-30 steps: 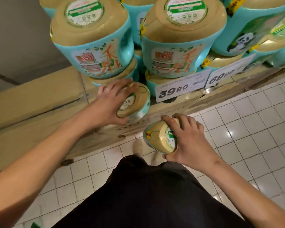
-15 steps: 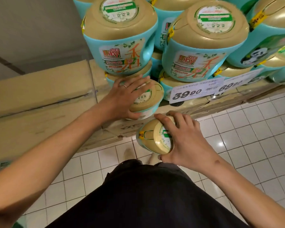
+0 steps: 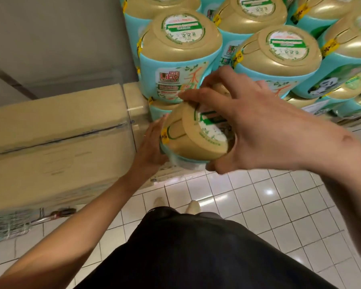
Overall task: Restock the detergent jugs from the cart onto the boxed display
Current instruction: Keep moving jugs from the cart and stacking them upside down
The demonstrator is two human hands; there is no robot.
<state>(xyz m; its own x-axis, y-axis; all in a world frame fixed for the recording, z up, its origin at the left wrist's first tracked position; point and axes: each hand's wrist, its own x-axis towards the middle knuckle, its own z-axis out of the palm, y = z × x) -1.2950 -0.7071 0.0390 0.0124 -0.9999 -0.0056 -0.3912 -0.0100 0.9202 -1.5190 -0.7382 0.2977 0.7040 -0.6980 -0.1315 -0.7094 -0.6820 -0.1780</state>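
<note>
A teal detergent jug with a gold cap is tilted toward me in front of the stacked display. My right hand grips its cap from above, fingers and thumb curled round the rim. My left hand is on the jug's left side and partly hidden behind it, so the lie of its fingers is unclear. More jugs of the same kind are stacked in rows behind, on a cardboard box display.
A large sealed cardboard box fills the left side. A wire cart edge shows at lower left. White floor tiles run under my feet. A grey wall stands behind the boxes.
My right hand has lifted its jug up and forward to the display front. My left hand has left the cap of the shelved jug and come to the side of the jug my right hand holds.
</note>
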